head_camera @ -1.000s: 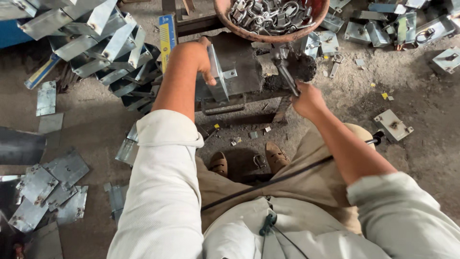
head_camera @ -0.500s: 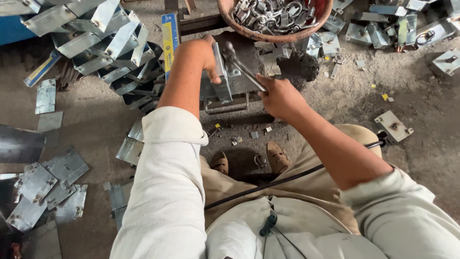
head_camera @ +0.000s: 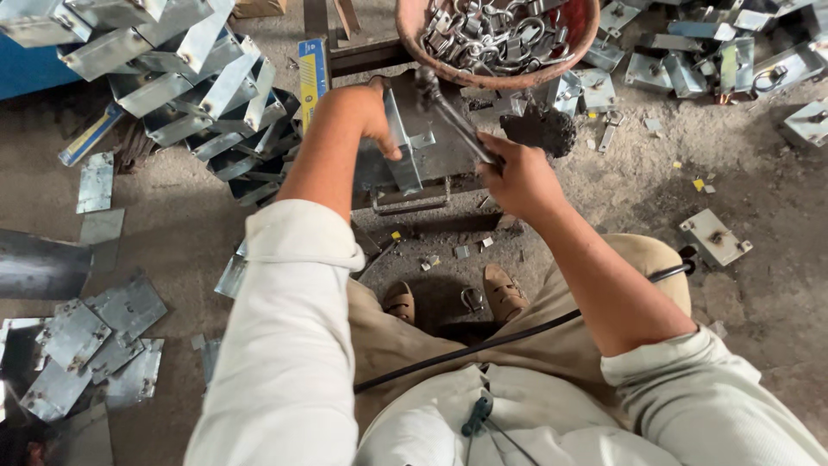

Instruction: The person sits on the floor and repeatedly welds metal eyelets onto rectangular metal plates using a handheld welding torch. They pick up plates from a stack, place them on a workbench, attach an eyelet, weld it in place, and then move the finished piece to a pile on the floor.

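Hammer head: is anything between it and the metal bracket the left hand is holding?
Nothing visible. The hammer, gripped by the right hand, is raised just right of the bracket that the left hand steadies on the block; only open air separates them.

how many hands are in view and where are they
2. The left hand steadies a bent metal bracket on the block; the right hand grips a hammer handle beside it. No other hands show.

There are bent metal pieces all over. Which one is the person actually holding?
The angled bracket standing on the dark block, steadied by the left hand. The others lie in piles on the floor, untouched. The right hand grips a hammer.
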